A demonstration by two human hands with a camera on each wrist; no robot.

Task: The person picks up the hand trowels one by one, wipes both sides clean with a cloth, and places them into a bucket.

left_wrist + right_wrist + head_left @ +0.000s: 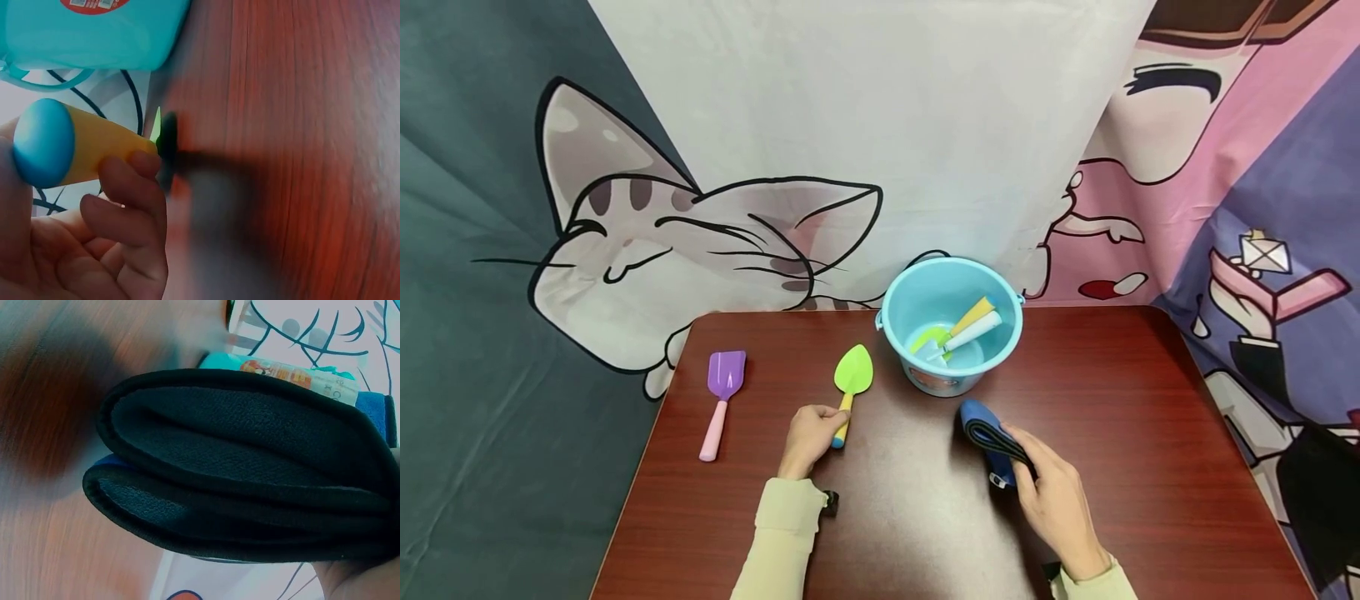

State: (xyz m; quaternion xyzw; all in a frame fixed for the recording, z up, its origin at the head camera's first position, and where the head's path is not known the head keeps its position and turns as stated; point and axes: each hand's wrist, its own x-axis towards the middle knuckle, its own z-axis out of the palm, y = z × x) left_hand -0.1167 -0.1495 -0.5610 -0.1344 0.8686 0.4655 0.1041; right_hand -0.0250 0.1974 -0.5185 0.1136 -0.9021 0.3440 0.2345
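My left hand pinches the yellow handle of a toy trowel, which has a green pointed blade and a blue handle end. In the left wrist view, the trowel's handle points back at the camera with curled fingers against it. My right hand grips a blue fabric item with black-edged cuff-like openings, close over the table in front of the bucket. Two dark, soft-lined openings of this fabric item fill the right wrist view, hiding most of the hand.
A light blue bucket stands at the table's back edge, holding a yellow-handled green tool and a white-handled tool. A purple toy shovel with a pink handle lies at the left. Behind the brown table hangs a printed cloth.
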